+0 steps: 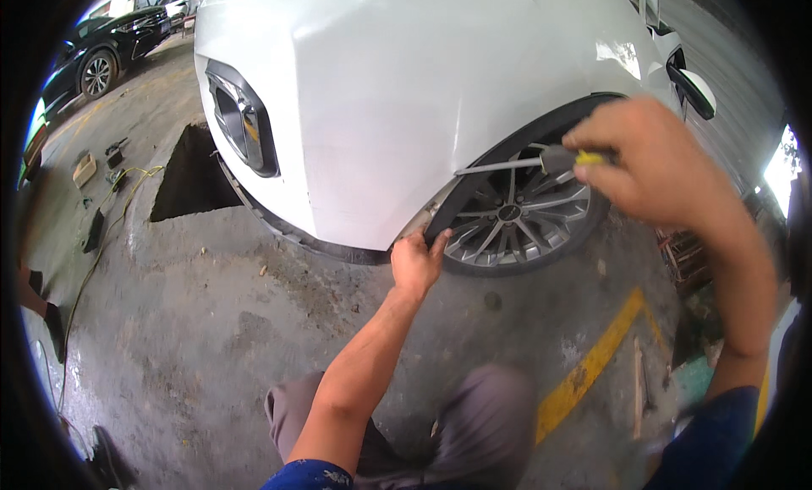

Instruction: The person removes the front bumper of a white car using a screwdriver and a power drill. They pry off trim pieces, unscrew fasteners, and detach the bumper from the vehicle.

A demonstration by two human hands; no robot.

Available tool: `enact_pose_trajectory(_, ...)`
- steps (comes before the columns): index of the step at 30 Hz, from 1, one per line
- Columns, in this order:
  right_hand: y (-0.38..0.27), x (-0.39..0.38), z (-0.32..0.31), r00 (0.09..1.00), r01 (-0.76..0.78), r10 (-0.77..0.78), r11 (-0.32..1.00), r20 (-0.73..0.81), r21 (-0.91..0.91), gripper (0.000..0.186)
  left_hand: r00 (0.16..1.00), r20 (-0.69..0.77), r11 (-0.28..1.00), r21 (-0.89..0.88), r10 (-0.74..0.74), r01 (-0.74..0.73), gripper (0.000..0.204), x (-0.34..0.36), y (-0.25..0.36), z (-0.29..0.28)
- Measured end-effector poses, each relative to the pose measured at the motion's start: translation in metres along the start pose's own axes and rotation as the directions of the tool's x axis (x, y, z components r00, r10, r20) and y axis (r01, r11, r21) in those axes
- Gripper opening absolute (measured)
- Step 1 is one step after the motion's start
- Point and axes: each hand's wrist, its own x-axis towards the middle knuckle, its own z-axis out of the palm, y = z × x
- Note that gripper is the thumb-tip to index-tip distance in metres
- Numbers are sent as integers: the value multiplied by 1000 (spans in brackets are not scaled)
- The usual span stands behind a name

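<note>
My right hand [634, 156] is closed round the yellow and dark handle of a screwdriver [503, 165]. Its long metal shaft points left, and the tip meets the edge between the white bumper [372, 143] and the black wheel arch trim [482, 162]. Lower down, my left hand [416, 260] grips the bottom end of that trim, which stands a little away from the bumper; a narrow gap shows between them. Behind the trim is the car's wheel [512, 213], with grey spokes and a black tyre.
A dark rectangular pit [193, 175] opens in the floor under the bumper's left side. A cable [93, 262] runs along the floor at left, near small tools. A black car [106, 54] stands far left. A wooden stick [639, 388] lies right of a yellow floor line [588, 367].
</note>
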Motion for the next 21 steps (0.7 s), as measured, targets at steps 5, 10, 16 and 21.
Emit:
enact_pose_trajectory(5,-34,93,-24,881,-223,312,937,355,-270,22,996,-81,988,149,43,-31,41,0,-4,-6)
enact_pose_trajectory(10,-53,155,-40,615,264,245,832,749,-488,20,996,-73,989,137,60,-49,40,-14,14,23)
enact_pose_trajectory(16,-74,184,-16,756,350,139,740,640,-574,20,992,-110,993,109,56,-44,37,-12,7,12)
enact_pose_trajectory(21,-95,190,3,884,202,137,748,446,-632,20,999,-44,993,111,-26,31,41,-13,9,4)
